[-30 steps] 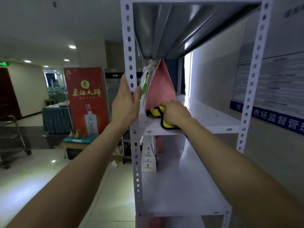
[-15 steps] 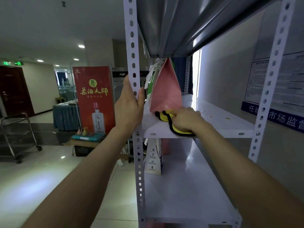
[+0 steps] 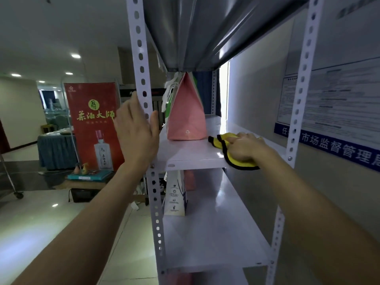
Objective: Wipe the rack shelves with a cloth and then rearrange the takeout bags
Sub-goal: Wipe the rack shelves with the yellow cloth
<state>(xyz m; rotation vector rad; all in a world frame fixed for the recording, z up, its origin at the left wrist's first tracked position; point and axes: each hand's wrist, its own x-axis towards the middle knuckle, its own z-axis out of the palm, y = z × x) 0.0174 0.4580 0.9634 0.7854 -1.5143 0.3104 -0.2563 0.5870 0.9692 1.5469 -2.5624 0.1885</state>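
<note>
The cloth (image 3: 228,150) lay at the shelf's (image 3: 191,154) front edge, just right of the upright pink bag (image 3: 186,114). The right hand (image 3: 245,147) pressed it down, fingers together. The left hand (image 3: 136,128) rested against the post (image 3: 141,79), fingers straight, thumb apart.

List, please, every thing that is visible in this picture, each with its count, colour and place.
rack: 1, white, centre
pink bag: 1, pink, middle shelf
white-green bag: 1, white and green, behind pink bag
cloth: 1, yellow with black edge, right of pink bag
printed bag: 1, white, shelf below
banner: 1, red, left of rack
notice board: 1, white and blue, right wall
left hand: 1, open, by front post
right hand: 1, presses cloth
</note>
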